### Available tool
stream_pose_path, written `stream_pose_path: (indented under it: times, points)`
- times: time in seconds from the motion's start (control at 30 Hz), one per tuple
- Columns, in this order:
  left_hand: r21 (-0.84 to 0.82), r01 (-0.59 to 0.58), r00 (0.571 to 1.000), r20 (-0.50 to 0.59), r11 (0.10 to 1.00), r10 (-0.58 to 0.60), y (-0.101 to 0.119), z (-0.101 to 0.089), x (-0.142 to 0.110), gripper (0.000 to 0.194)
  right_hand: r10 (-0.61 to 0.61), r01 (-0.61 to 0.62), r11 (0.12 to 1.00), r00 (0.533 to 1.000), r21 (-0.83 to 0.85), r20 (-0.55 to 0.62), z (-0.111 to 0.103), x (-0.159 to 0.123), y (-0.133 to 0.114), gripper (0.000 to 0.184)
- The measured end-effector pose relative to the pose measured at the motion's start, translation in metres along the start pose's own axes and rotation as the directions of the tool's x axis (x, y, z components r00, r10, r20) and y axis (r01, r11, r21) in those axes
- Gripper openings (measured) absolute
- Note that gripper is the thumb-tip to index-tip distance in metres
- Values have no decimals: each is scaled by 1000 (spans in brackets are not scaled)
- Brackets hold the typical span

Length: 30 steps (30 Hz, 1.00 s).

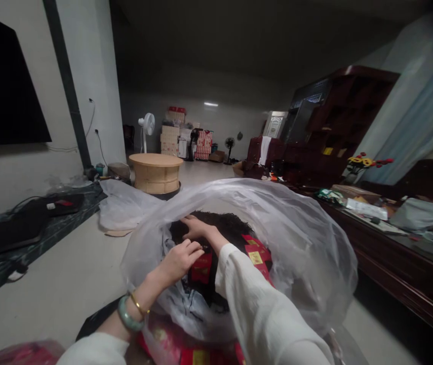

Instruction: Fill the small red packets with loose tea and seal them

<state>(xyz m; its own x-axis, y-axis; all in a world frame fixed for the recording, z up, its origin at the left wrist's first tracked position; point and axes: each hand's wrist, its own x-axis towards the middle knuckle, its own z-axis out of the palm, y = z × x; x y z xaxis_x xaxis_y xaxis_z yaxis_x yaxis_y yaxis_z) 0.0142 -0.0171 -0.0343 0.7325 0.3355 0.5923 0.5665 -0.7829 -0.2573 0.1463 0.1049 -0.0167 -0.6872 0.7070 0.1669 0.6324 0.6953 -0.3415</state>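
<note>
A large clear plastic bag stands wide open in front of me. Inside it lies a dark, shaggy black mass, along with red packets with yellow labels and crumpled pale plastic. My right hand reaches into the bag, its fingers stretched out to the left over the black mass. Just below and nearer to me is my left hand. Its fingers are curled together; whatever is in them is hidden. A green bangle and a gold one circle the left wrist.
More clear plastic lies on the floor to the left, near a round wooden table. A dark stone ledge runs along the left wall. At right stands a long dark table covered with clutter. Pink plastic lies at the lower left.
</note>
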Motion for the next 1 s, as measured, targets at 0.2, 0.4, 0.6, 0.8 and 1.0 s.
stream_pose_path:
  times: [0.2, 0.4, 0.6, 0.8, 1.0]
  points:
    - [-146, 26, 999, -26, 989, -30, -6, 4, -5, 30, 21, -15, 996, 998, -89, 63, 7, 7, 3, 54]
    - [-442, 171, 985, 56, 881, -163, -5, -4, -3, 14, 26, -25, 998, 1000, -50, 8, -7, -17, 7, 38]
    - [-507, 224, 974, 133, 832, -182, -9, -6, 1, 16, 105, -106, 994, 986, -6, -130, -20, -47, 13, 34]
    - [-495, 257, 965, 173, 830, -196, -14, -4, 11, 13, 212, -163, 961, 953, 225, -218, -43, -74, 14, 24]
    - [-495, 284, 958, 183, 821, -221, -19, -1, 14, 14, -37, 49, 979, 997, 197, -66, -76, -92, -14, 22]
